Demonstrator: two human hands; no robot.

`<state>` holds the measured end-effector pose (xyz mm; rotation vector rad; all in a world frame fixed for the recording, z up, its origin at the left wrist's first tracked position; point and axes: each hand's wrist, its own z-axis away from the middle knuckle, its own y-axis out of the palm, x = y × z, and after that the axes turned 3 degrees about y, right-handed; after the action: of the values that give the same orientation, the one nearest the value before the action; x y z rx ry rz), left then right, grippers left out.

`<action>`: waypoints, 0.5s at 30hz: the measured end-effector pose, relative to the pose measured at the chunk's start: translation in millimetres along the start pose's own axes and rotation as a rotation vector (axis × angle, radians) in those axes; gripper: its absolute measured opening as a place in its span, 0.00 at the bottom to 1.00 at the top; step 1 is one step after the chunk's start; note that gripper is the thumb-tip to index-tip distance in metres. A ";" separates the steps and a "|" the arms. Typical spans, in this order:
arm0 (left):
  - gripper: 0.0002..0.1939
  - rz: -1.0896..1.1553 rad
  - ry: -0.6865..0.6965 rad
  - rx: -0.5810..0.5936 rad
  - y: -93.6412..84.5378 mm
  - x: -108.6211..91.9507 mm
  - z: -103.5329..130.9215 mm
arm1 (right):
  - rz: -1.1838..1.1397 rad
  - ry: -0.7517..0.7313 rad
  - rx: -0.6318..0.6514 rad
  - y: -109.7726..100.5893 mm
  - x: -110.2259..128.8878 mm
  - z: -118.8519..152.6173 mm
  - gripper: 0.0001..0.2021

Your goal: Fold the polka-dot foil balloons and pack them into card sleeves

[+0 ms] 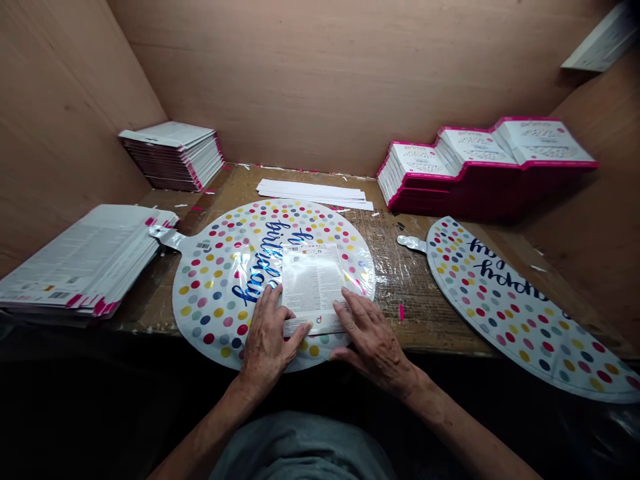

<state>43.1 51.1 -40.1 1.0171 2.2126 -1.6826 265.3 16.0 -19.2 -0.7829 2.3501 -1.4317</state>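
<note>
A flat foil balloon [215, 293] with coloured dots and blue "birthday" lettering lies on the cardboard-covered table, its neck toward the left. On top of it rests a white printed packet [314, 283] with a glossy surface and small text. My left hand [267, 333] is at the packet's lower left edge, fingers stretched and thumb across its lower corner. At the lower right edge, my right hand [370, 337] lies with fingers spread, fingertips touching the packet's side. Both palms are over the balloon's near part.
Folded dotted balloons [505, 313] overhang the table's front at right. Stacks of pink-edged packets [450, 170] stand back right; more stacks are at back left [175, 153] and front left [80, 260]. White strips [315, 193] lie behind the balloon. Wooden panels [280, 80] enclose the table.
</note>
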 end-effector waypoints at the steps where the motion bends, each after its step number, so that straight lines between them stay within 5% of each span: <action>1: 0.12 -0.004 0.005 -0.002 0.1 0.8 0.2 | 0.028 -0.022 0.003 0.3 4.1 0.9 0.36; 5: 0.11 0.015 -0.018 0.002 0.1 1.4 -2.1 | 0.062 -0.106 0.067 10.0 14.1 2.3 0.39; 7: 0.12 0.050 -0.056 -0.003 -1.7 -1.7 -2.6 | 0.059 -0.144 0.063 13.0 9.1 7.1 0.32; 10: 0.17 0.141 -0.145 -0.076 -10.5 -14.5 1.2 | 0.018 -0.198 -0.036 6.9 -4.2 17.9 0.16; 13: 0.23 0.275 -0.312 -0.153 -24.8 -34.2 6.9 | -0.057 -0.129 -0.181 -4.7 -9.3 19.6 0.12; 15: 0.26 0.463 -0.430 -0.102 -32.6 -45.5 7.2 | -0.102 -0.053 -0.250 -8.5 -5.3 10.6 0.12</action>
<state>55.4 21.9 6.7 0.9409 1.6216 -1.4024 277.5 8.2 -16.9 -1.0049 2.5111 -1.1512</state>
